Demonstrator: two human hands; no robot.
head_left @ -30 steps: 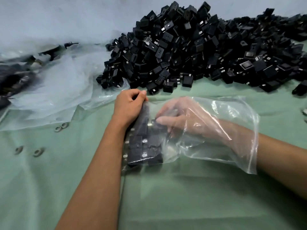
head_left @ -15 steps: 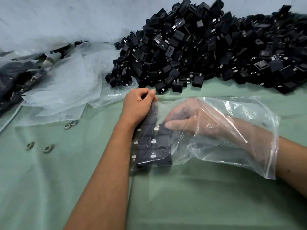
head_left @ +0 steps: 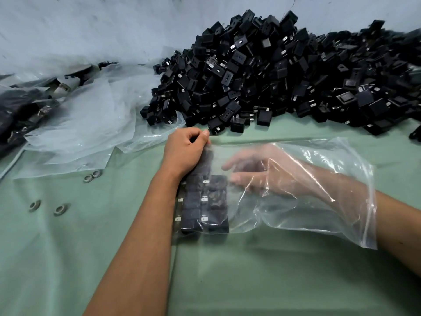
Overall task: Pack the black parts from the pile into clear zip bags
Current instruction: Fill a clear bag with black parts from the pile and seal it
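- Clear zip bag (head_left: 319, 201) lying flat on the green worktop (head_left: 227, 281), closed bottom to the left, open mouth to the right.
- Inside, at the closed end, black parts (head_left: 205, 204) stacked in two tidy columns, metal tabs pointing left; probably arranged so to use the space well.
- Right hand (head_left: 262, 176) deep inside the bag, entered through the mouth; fingers loose and a little spread, just beside the packed rows, holding nothing as far as the blurred film allows to see.
- Left hand (head_left: 185, 151) outside, at the far left corner of the bag; fingers curled, thumb pinching the film, heel resting over the first column. Likely held so to keep the bag and the rows from sliding while the other hand works inside.
- Beyond the bag, large pile (head_left: 284, 76) of the same black parts against the wall, near enough for easy reach.
- To the left, loose clear plastic sheets (head_left: 91, 124), further left dark filled bags (head_left: 16, 115).
- Near these, four small metal rings (head_left: 60, 209) on the worktop, apart from the task.
- Bag far from full; more parts to add before closing the zip.
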